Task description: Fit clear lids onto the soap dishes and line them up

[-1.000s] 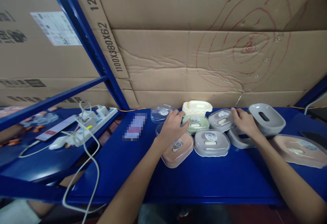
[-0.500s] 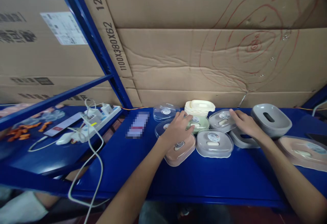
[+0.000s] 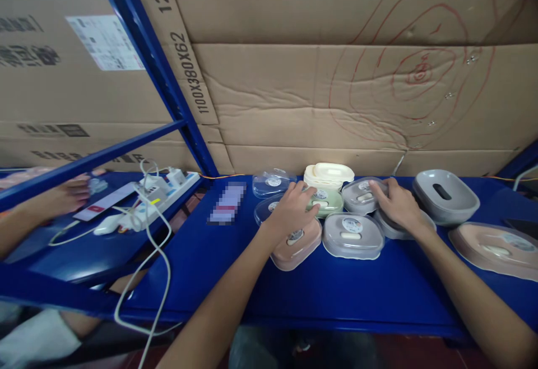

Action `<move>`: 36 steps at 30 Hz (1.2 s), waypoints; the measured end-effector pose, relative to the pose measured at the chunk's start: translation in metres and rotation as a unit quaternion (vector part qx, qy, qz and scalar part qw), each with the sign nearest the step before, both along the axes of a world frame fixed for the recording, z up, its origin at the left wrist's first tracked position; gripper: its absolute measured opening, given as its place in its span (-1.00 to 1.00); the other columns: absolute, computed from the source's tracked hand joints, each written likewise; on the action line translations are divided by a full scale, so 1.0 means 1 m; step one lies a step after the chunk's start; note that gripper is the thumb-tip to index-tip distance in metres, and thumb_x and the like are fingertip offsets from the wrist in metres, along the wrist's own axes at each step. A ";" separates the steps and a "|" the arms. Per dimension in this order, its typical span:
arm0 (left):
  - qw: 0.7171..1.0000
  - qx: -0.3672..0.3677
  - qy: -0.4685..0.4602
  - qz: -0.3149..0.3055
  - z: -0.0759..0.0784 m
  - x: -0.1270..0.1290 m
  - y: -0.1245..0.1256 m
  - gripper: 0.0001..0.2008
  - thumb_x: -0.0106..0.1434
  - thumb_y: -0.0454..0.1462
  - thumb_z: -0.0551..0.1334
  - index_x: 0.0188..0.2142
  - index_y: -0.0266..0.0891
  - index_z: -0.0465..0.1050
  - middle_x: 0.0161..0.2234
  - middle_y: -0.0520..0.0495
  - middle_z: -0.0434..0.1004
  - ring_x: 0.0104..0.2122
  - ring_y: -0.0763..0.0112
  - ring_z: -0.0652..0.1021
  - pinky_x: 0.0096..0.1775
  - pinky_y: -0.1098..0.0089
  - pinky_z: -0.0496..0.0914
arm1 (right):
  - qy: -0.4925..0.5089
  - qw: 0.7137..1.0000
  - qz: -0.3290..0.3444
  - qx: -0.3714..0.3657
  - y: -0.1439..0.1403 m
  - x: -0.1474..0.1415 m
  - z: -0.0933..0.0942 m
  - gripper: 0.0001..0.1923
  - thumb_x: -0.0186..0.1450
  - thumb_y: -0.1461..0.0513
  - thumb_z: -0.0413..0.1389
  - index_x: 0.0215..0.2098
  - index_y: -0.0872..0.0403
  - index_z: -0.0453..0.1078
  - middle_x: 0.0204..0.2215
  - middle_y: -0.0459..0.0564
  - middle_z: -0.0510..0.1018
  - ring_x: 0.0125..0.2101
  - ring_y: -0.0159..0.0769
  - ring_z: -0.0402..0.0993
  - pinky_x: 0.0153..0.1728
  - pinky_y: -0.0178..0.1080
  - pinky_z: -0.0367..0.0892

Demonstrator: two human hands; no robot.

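White plastic power strip (image 3: 170, 192), elongated, cables looped over it. Glossy blue table (image 3: 202, 268); on it, a domed clear plastic lid (image 3: 274, 181). Left hand (image 3: 293, 207): open, fingers spread and curved, arched over a pink oval clear-lidded plastic box (image 3: 301, 248) to the left side of a pale-green rounded clear-lidded plastic box (image 3: 332, 203); clasping nothing. Behind: stacked smooth cream oval plastic pieces (image 3: 325, 181). Front: grey rounded clear-lidded plastic box (image 3: 355, 245). Right hand (image 3: 397, 203): half open, thumb at the right edge of a lilac-grey clear-lidded plastic box (image 3: 358, 198); grip cannot be told. Beyond: deep grey slotted plastic bowl (image 3: 456, 203).
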State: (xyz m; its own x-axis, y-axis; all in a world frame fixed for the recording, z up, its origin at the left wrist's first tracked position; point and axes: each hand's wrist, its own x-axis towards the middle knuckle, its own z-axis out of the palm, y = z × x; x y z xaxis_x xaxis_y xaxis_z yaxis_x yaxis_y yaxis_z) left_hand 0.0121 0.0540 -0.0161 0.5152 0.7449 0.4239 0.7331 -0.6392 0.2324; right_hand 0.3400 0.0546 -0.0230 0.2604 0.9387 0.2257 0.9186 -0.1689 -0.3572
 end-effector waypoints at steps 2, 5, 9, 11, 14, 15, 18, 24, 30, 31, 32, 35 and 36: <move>1.000 -0.003 -0.003 0.008 -0.001 0.000 0.000 -0.68 0.49 -0.18 0.22 0.15 -0.23 0.52 0.13 -0.26 0.53 0.19 0.01 0.47 0.35 -0.05 0.31 | -0.017 1.000 -0.011 -0.018 -0.003 -0.007 0.004 -0.14 0.50 -0.34 -0.29 0.17 0.16 0.40 0.01 0.51 0.68 0.12 0.47 0.62 0.04 0.24 0.47; 1.000 0.002 -0.008 0.018 -0.003 0.000 0.000 -0.68 0.45 -0.16 0.27 0.13 -0.22 0.52 0.12 -0.25 0.53 0.17 0.00 0.46 0.32 -0.03 0.34 | -0.038 0.998 -0.014 -0.044 -0.005 -0.012 0.007 -0.10 0.50 -0.35 -0.35 0.15 0.17 0.39 -0.05 0.53 0.68 0.08 0.51 0.63 0.01 0.28 0.47; 0.999 0.002 -0.015 0.036 -0.002 0.002 -0.001 -0.67 0.42 -0.15 0.31 0.12 -0.18 0.51 0.10 -0.24 0.54 0.15 -0.01 0.48 0.30 -0.05 0.35 | -0.037 0.996 0.028 -0.071 -0.006 -0.001 0.009 -0.03 0.44 -0.44 -0.29 0.21 0.17 0.36 -0.01 0.52 0.68 0.07 0.49 0.65 0.01 0.26 0.49; 0.999 0.001 -0.013 0.044 -0.001 0.003 -0.001 -0.66 0.42 -0.15 0.31 0.13 -0.21 0.51 0.08 -0.26 0.55 0.16 -0.02 0.48 0.30 -0.06 0.34 | -0.009 0.993 0.088 -0.078 -0.008 0.008 0.010 -0.01 0.41 -0.46 -0.20 0.30 0.16 0.31 0.06 0.46 0.67 0.11 0.40 0.64 0.06 0.18 0.50; 0.999 0.000 -0.012 0.048 -0.001 0.004 -0.001 -0.67 0.42 -0.17 0.32 0.12 -0.22 0.51 0.07 -0.26 0.56 0.16 -0.02 0.48 0.29 -0.05 0.35 | 0.031 0.983 0.166 -0.075 -0.011 0.021 0.012 0.04 0.37 -0.46 -0.01 0.42 0.14 0.21 0.16 0.37 0.65 0.15 0.25 0.64 0.12 0.04 0.50; 0.999 0.001 -0.011 0.047 -0.001 0.004 -0.001 -0.68 0.42 -0.17 0.31 0.11 -0.21 0.51 0.07 -0.25 0.57 0.15 -0.02 0.48 0.29 -0.06 0.36 | 0.036 0.982 0.172 -0.074 -0.011 0.023 0.013 0.05 0.36 -0.45 0.03 0.43 0.14 0.21 0.16 0.35 0.65 0.14 0.23 0.64 0.12 0.02 0.50; 0.999 0.007 -0.008 0.040 -0.002 0.003 0.000 -0.71 0.43 -0.16 0.30 0.09 -0.17 0.51 0.05 -0.24 0.57 0.13 -0.01 0.48 0.27 -0.08 0.36 | 0.028 0.986 0.151 -0.066 -0.009 0.024 0.010 0.03 0.36 -0.45 0.03 0.42 0.14 0.25 0.12 0.34 0.68 0.10 0.25 0.66 0.08 0.04 0.51; 0.999 0.020 -0.006 0.041 -0.004 0.003 0.001 -0.70 0.44 -0.15 0.29 0.11 -0.17 0.52 0.06 -0.25 0.56 0.13 -0.03 0.47 0.23 -0.07 0.39 | -0.056 0.992 0.104 -0.034 -0.002 0.016 -0.001 0.00 0.40 -0.42 0.00 0.46 0.11 0.24 0.09 0.39 0.68 0.09 0.40 0.65 0.03 0.15 0.51; 0.999 0.005 0.003 0.039 -0.001 0.003 0.000 -0.67 0.43 -0.17 0.29 0.13 -0.19 0.52 0.06 -0.26 0.56 0.15 -0.04 0.47 0.27 -0.07 0.36 | -0.093 0.990 0.104 -0.020 -0.001 0.024 -0.002 -0.03 0.39 -0.39 0.08 0.49 0.06 0.27 0.05 0.34 0.71 0.05 0.38 0.68 0.01 0.16 0.52; 0.999 0.002 -0.002 0.042 -0.001 0.003 0.000 -0.66 0.43 -0.16 0.29 0.14 -0.19 0.52 0.07 -0.27 0.55 0.15 -0.05 0.47 0.26 -0.08 0.37 | -0.079 0.990 0.113 -0.018 -0.001 0.027 -0.001 -0.03 0.37 -0.38 0.12 0.48 0.05 0.29 0.05 0.30 0.72 0.04 0.34 0.68 0.01 0.14 0.53; 0.999 0.000 -0.006 0.045 -0.001 0.003 0.000 -0.66 0.42 -0.15 0.29 0.14 -0.19 0.52 0.08 -0.27 0.55 0.15 -0.06 0.46 0.25 -0.09 0.38 | -0.060 0.990 0.124 -0.017 -0.001 0.030 0.000 -0.03 0.34 -0.37 0.17 0.46 0.04 0.31 0.05 0.26 0.72 0.02 0.29 0.69 0.01 0.11 0.55; 0.999 0.008 -0.012 0.039 -0.003 0.003 0.001 -0.68 0.43 -0.15 0.27 0.13 -0.14 0.52 0.07 -0.25 0.56 0.15 -0.06 0.47 0.25 -0.11 0.37 | -0.009 0.988 0.151 -0.011 -0.001 0.036 0.002 -0.06 0.28 -0.33 0.26 0.40 0.07 0.39 0.06 0.20 0.72 -0.05 0.15 0.71 0.02 0.06 0.57; 0.999 0.013 -0.011 0.035 -0.004 0.003 0.001 -0.67 0.44 -0.14 0.27 0.14 -0.13 0.51 0.07 -0.24 0.57 0.15 -0.06 0.47 0.26 -0.11 0.36 | 0.001 0.988 0.157 -0.001 -0.001 0.036 0.001 -0.08 0.30 -0.32 0.25 0.39 0.07 0.39 0.11 0.21 0.70 -0.03 0.14 0.70 0.06 0.08 0.56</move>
